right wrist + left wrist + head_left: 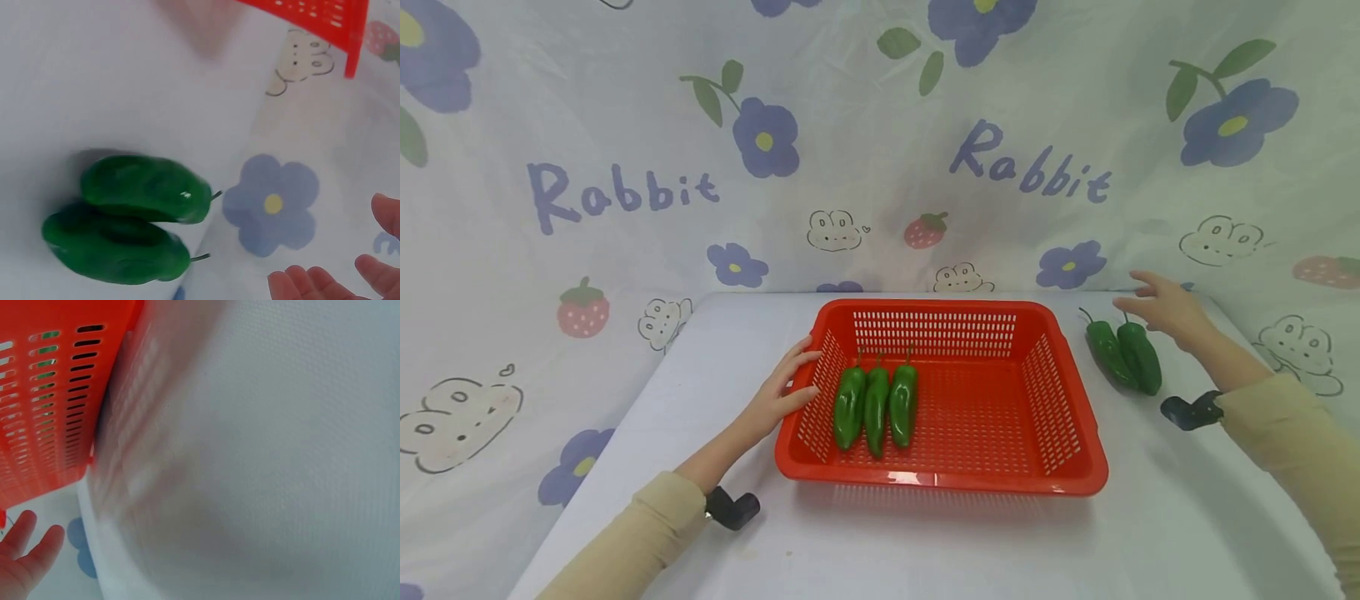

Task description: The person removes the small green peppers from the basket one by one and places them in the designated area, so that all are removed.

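A red plastic basket (940,479) stands on the table, with three green peppers (876,408) side by side in its left part. My left hand (778,392) is at the basket's left rim, its fingers extended over the edge; in the left wrist view its fingertips (47,547) show below the slotted wall. To the right of the basket, two more green peppers (1123,357) lie against each other, stems pointing away from me. Above and just right of their stems hovers my right hand (1172,312), fingers spread and nothing in them. The right wrist view shows this pepper pair (125,215) apart from the fingers.
White cloth covers the table (940,550). Behind it hangs a printed curtain (850,167) with flowers, strawberries and rabbits, meeting the table's far edge. A black wrist device (733,508) sits under the left wrist, another (1191,410) under the right.
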Demonstrator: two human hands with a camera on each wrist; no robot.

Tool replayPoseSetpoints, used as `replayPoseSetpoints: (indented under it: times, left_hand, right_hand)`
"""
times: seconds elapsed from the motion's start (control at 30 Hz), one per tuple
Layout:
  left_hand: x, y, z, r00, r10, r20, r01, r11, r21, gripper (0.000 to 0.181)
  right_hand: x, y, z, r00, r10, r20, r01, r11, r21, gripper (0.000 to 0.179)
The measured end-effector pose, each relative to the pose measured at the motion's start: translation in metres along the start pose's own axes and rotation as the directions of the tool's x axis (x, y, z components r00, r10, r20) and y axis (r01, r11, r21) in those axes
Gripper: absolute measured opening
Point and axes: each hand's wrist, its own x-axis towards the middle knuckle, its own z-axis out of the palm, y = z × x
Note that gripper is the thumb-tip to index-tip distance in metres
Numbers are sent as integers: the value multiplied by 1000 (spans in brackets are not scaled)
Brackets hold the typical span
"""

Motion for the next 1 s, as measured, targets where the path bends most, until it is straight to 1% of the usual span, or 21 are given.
replayPoseSetpoints:
  times: [0.17, 0.27, 0.4, 0.57, 0.87, 1.0]
  left_hand:
    - [0, 1, -1, 1000, -9, -2, 9, 1000, -10, 48]
    - [0, 1, -1, 1000, -8, -2, 8, 1000, -11, 48]
    - [0, 0, 0, 1000, -8, -1, 8, 1000, -9, 48]
    - [0, -1, 0, 1000, -6, -1, 6, 1000, -4, 49]
    - [1, 0, 0, 1000, -9, 3, 9, 1000, -13, 49]
    - [0, 0, 1, 1000, -13, 2, 13, 1000, -13, 49]
  right_hand:
    - [1, -19, -4, 999, -12, 34, 11, 999, 35, 84]
    - [2, -29, -7, 999, -29, 46, 27, 998, 49, 82]
    - [3, -43, -11, 997, -55, 51, 51, 997, 61, 80]
    - [1, -60, -12, 995, -80, 61, 76, 995, 67, 82]
    - [-5, -91, -5, 990, -108, 93, 101, 992, 82, 79]
    - [-7, -103, 2, 988, -120, 93, 112, 990, 86, 77]
